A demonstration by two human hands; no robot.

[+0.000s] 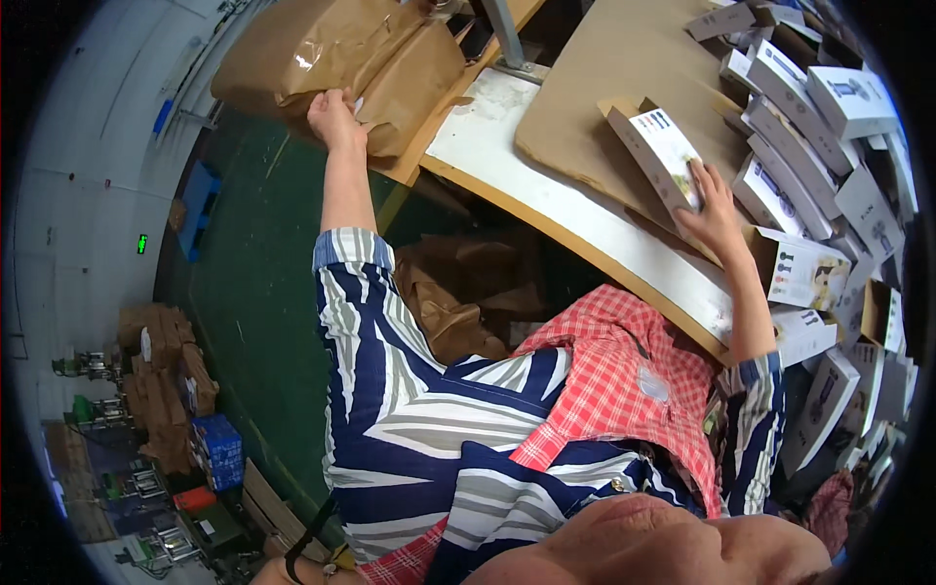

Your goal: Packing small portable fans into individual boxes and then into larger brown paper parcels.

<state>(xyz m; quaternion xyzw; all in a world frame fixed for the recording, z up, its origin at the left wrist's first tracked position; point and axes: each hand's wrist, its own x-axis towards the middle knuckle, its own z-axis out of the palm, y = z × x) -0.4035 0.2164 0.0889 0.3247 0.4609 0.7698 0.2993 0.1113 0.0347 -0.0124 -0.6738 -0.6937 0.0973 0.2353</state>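
Note:
My left hand (336, 119) reaches far out at the upper left. Its fingers curl closed on the near edge of a brown paper-wrapped bundle (341, 58), and a small white scrap (359, 103) shows beside the thumb. My right hand (717, 210) grips the near end of a long white printed carton (663, 151), fingers over its top and thumb at the side. The carton's far end has a raised brown flap. It lies over the brown cardboard sheet (604, 88) on the white worktable (575, 195).
Many white printed cartons (780, 117) lie heaped at the right, some with open ends. A metal post (502, 34) stands at the table's far side. Crumpled brown paper (439, 302) lies below the table. Left, on the green floor (253, 234), are stacked packages (166, 375) and a blue box (216, 450).

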